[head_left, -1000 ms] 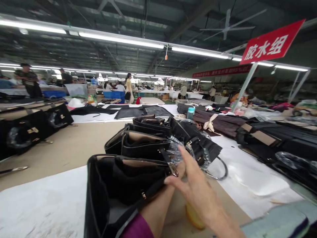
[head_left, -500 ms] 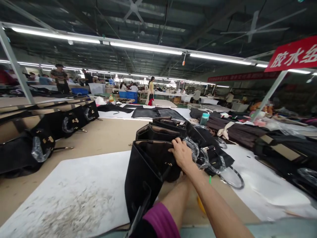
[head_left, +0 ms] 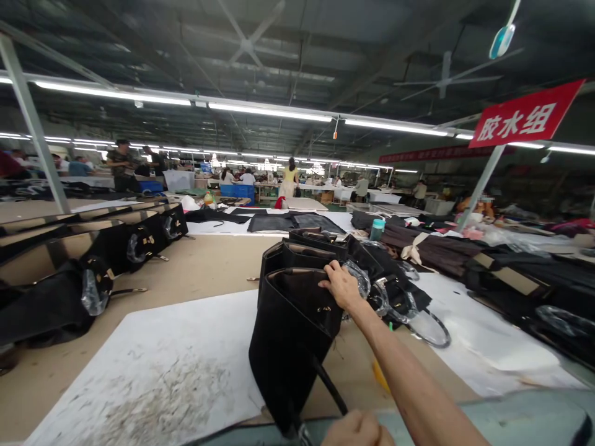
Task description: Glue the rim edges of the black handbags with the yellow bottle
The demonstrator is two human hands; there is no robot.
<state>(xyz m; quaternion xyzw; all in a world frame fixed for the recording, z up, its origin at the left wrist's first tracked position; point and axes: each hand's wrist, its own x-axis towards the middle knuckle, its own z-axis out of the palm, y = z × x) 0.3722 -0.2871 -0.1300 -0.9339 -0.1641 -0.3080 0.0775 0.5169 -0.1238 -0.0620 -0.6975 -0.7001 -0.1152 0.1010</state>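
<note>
A black handbag [head_left: 295, 334] stands in front of me, its open top showing a dark lining. My right hand [head_left: 341, 285] grips the upper right rim of this bag, fingers curled over the edge. At the bottom edge of the view is my left hand [head_left: 357, 428], partly cut off, with its fingers curled round the end of a thin black strap [head_left: 331, 387] that runs from the bag. More black bags [head_left: 302, 249] stand close behind, and their handles, wrapped in clear plastic [head_left: 381, 297], lie to the right.
At the left is a row of black bags with tan linings [head_left: 69, 248]. Debris-strewn white paper [head_left: 186, 328] covers part of the brown tabletop [head_left: 223, 254]. A teal-lidded bottle [head_left: 377, 229] and dark fabric [head_left: 441, 251] are beyond. People stand and sit farther back.
My left hand has come from behind the bag, under my right arm, down to the bottom edge with the strap. The bag has turned somewhat. My right hand keeps its grip on the rim.
</note>
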